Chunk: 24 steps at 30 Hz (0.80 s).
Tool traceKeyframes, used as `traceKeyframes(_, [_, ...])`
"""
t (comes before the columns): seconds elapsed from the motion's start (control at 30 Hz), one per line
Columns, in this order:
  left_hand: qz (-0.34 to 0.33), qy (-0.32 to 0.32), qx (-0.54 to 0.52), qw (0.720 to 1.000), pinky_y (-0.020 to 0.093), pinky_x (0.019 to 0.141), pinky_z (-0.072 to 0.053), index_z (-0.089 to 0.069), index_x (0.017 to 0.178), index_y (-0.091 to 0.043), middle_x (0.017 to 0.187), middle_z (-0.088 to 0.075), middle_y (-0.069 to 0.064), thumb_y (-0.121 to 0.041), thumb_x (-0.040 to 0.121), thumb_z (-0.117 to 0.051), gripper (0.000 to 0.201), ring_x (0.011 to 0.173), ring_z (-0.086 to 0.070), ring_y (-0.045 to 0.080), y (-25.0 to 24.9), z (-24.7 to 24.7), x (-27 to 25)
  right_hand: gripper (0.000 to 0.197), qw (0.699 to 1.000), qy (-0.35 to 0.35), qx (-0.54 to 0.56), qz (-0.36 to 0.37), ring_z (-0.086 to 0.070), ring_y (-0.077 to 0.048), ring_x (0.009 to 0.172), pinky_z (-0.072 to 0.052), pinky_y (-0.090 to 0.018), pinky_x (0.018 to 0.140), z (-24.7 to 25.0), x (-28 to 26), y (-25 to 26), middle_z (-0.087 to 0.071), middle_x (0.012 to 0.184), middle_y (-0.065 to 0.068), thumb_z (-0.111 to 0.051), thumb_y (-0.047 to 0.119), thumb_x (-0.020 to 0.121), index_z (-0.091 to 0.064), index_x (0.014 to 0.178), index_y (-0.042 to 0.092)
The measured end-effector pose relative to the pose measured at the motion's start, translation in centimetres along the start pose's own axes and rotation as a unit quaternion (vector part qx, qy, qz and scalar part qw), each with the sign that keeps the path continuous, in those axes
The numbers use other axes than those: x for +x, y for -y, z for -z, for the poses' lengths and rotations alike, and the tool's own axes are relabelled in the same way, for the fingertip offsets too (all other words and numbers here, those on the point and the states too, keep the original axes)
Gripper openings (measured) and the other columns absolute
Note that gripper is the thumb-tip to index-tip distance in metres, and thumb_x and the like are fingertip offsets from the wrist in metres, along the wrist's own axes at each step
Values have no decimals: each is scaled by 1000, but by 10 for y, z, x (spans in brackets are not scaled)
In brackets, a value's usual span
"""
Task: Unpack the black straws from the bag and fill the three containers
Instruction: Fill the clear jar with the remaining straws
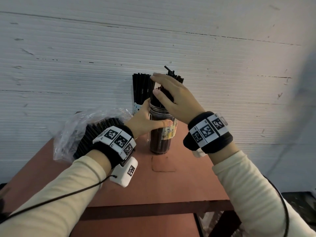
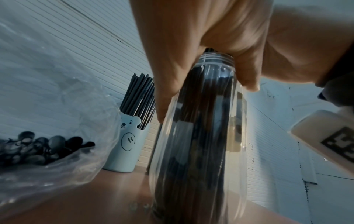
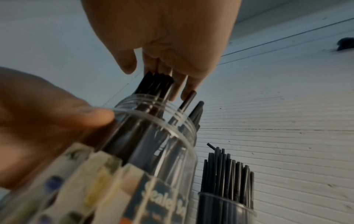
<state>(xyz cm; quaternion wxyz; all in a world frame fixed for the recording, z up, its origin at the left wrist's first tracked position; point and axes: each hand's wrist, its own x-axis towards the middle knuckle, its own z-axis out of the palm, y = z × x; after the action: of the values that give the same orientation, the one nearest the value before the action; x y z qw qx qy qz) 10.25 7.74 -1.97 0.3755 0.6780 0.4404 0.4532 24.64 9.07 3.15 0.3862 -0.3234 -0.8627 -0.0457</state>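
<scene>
On a reddish-brown tabletop (image 1: 179, 185), a crumpled clear plastic bag (image 1: 77, 127) at left still holds loose black straws (image 1: 95, 129). Against the white ribbed wall stand a pale blue bear-faced cup (image 2: 124, 145) and a second clear jar (image 3: 226, 209), both packed with straws. In front, the left hand (image 1: 145, 120) wraps its fingers and thumb around a tall clear plastic jar with a printed label (image 1: 160, 134), steadying it upright. The right hand (image 1: 174, 96), fingers straight and close together, presses on the tops of the straws standing in that jar. Gentle downward taps, jar held firm, would likely seat them evenly without bending any.
</scene>
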Motion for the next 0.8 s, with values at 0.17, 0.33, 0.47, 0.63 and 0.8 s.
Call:
traceKeyframes(0.17, [8,15,-32,999,24,98,-49,-37,131,-25,117,-61,-9,-13,75,-81,73,105,-59,-5,-1,2,-2,47,997,35,-68,32,-49,-15,129,-37,-34,110,1,-3,6,-59,134,1,-38,41,98,-58,132,16])
traceKeyframes(0.33, [46,20,75,996,28,114,-30,-17,153,-19,152,-33,-8,-23,72,-83,104,138,-34,4,2,29,-13,36,997,-64,-7,47,-50,-15,125,-33,-22,108,5,3,27,-58,131,-1,-52,23,96,-59,129,12])
traceKeyframes(0.47, [21,-127,150,980,33,106,-40,-50,128,-33,133,-53,-7,-12,84,-67,51,124,-50,13,5,65,-34,23,991,-90,90,43,-57,-12,97,-43,-20,89,-13,8,53,-66,100,2,-53,3,87,-69,101,10])
traceKeyframes(0.63, [8,-240,221,945,35,95,-45,-63,104,-35,120,-59,-4,-12,80,-64,33,112,-55,16,11,116,-62,24,971,193,127,-63,-63,-11,92,-50,-24,84,-59,17,78,-71,96,5,-52,10,89,-73,100,17])
traceKeyframes(0.8, [63,-180,318,929,26,90,-36,-65,110,-28,131,-57,4,-10,81,-67,34,125,-51,20,19,155,-86,36,902,415,41,-111,-57,-21,113,-43,-32,101,-117,28,92,-63,124,-6,-46,32,100,-62,125,11])
